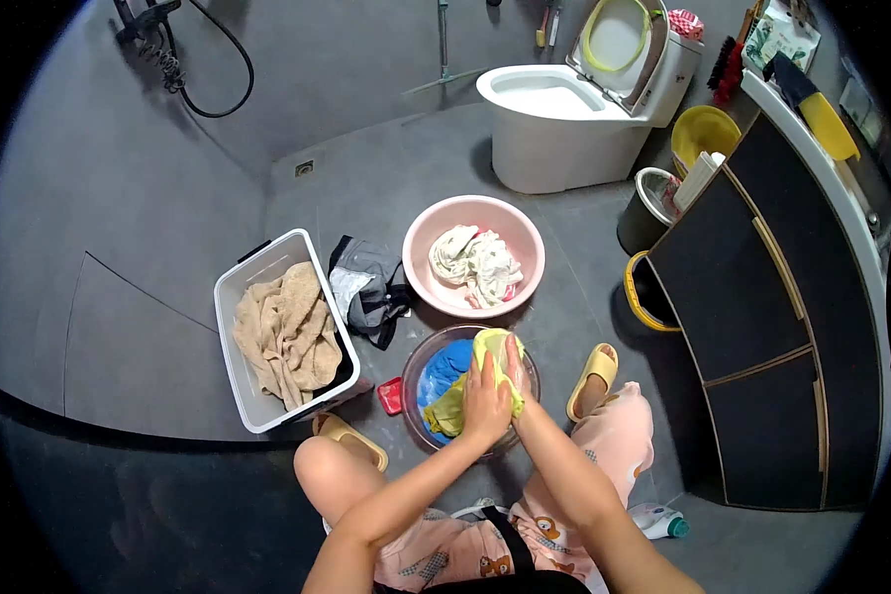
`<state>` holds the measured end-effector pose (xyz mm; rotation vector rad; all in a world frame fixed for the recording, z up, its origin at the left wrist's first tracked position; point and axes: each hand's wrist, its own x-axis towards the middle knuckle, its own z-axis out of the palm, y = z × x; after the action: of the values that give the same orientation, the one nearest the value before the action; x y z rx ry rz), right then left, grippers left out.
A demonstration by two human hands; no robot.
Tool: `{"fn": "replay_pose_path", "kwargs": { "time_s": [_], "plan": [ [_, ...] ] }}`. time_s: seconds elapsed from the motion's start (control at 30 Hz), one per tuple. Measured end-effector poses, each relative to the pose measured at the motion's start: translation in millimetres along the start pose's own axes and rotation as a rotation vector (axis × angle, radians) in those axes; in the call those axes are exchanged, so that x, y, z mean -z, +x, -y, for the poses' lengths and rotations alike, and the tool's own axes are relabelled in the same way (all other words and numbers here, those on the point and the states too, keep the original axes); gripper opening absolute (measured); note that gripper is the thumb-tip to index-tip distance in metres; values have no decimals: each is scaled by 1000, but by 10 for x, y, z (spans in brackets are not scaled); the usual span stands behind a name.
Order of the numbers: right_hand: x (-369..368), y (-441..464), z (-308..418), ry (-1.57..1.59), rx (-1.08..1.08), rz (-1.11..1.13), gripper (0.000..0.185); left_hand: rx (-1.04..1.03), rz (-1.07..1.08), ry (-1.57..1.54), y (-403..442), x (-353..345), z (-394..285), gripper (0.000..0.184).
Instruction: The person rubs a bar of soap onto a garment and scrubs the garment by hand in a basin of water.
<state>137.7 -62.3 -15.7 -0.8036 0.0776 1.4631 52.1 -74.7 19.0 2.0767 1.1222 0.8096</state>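
Holding yellow cloth (486, 343) between left hand (487, 398) and right hand (517, 372), seemingly midway; inside basin (411, 380), blue cloth (441, 371), apparently pending; beyond basin, white clothes (477, 262), done or not unclear.

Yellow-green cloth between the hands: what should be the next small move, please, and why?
Probably a gentle rub of the yellow-green cloth between the left hand and the right hand, staying over the brownish basin. The hands hold it from opposite sides, so rubbing seems easy, and the basin, with a blue cloth inside, would likely catch any drips.
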Motion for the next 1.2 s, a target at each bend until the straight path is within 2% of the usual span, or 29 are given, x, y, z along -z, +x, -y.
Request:
{"fn": "replay_pose_path", "kwargs": {
  "time_s": [0.03, 0.1, 0.13, 0.17, 0.2, 0.23, 0.27, 0.3, 0.4, 0.43, 0.53, 0.6, 0.67, 0.73, 0.8, 0.87, 0.9, 0.93, 1.0, 1.1, 1.13, 1.2],
  "plan": [
    [78, 52, -60, 84, -91, 93, 52, 74, 51, 59, -37, -8, -1, 55],
    [139, 39, -167, 221, -217, 253, 56, 76, 136, 26, -13, 7, 7, 83],
    [106, 4, -199, 173, -208, 244, 57, 79, 179, 12, -22, 35, -13, 97],
    [71, -35, -228, 130, -194, 238, 58, 79, -25, -24, -55, 46, -69, 68],
    [-16, -133, -212, 86, -176, 232, 60, 102, 3, -13, 11, 83, -40, 64],
    [-83, -276, -156, -55, -262, 125, 65, 124, 30, -6, 146, 135, 22, 61],
    [38, -244, -307, -167, -165, 61, 64, 147, 56, 3, 227, 171, 93, 57],
    [-162, -385, -296, -179, -137, -15, 64, 126, 38, -15, 230, 105, 271, 52],
    [-304, -497, -313, -274, -98, -242, 62, 181, 130, -344, 302, 150, 431, 42],
    [-305, -479, -320, -307, -84, -318, 61, 314, 36, -624, 324, 50, 500, 37],
    [-313, -433, -307, -349, 199, -238, 61, 547, 57, -516, 309, 68, 554, 35],
    [-339, -400, -184, -174, 113, -249, 58, 428, -32, -520, 230, 178, 156, 32],
    [-379, -437, 29, 29, -58, -232, 55, 151, -87, -415, 109, 77, 142, 32],
    [-164, -218, 19, 132, 12, -58, 43, -74, -29, -216, 29, 61, 91, 36],
    [33, -93, -38, 162, -60, 232, 50, -97, -18, -139, -7, 114, -22, 41],
    [49, -192, -79, 80, -160, 109, 56, -109, 45, -88, 26, 140, 20, 46],
    [-101, -321, -87, 41, -207, 50, 59, -22, 104, -49, 109, 159, 26, 47],
    [-207, -436, -141, -127, -221, -151, 65, -24, 79, -2, 212, 160, 147, 43],
    [-223, -459, -230, -167, -254, -155, 64, 247, 205, -346, 314, 206, 331, 38],
    [-169, -412, -249, -363, 94, -216, 63, 455, 46, -402, 206, 143, 313, 35],
    [-194, -412, -124, -318, 104, -269, 63, 336, 19, -352, 108, 82, 280, 34],
    [-192, -361, 74, -143, 62, -185, 63, 92, -32, -244, -57, 9, 115, 34]
  ]
}}
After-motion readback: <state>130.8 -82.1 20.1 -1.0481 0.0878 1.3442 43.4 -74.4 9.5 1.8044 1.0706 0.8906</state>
